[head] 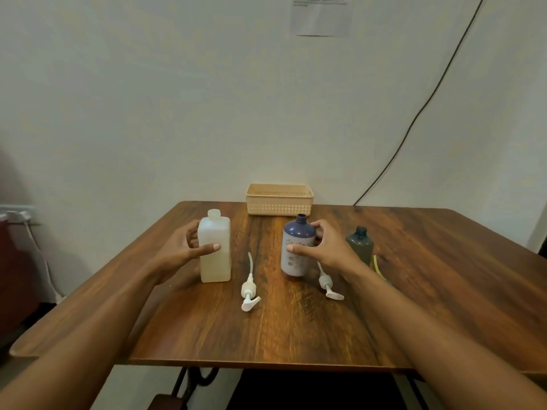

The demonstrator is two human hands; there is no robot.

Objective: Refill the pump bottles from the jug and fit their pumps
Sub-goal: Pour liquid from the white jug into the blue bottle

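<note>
Between the two hands, the wooden table is lying bare except for one pump. The left hand is wrapping the capped jug, thumb in front. The right hand is grasping the open blue bottle; a second pump is lying just below this grip. I judge filling is starting: next, uncap the jug.

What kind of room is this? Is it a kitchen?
Probably not a kitchen. It looks like a plain room at home or in an office: a wooden table against a bare wall, a paper notice stuck up, and a black cable hanging down the wall.
</note>
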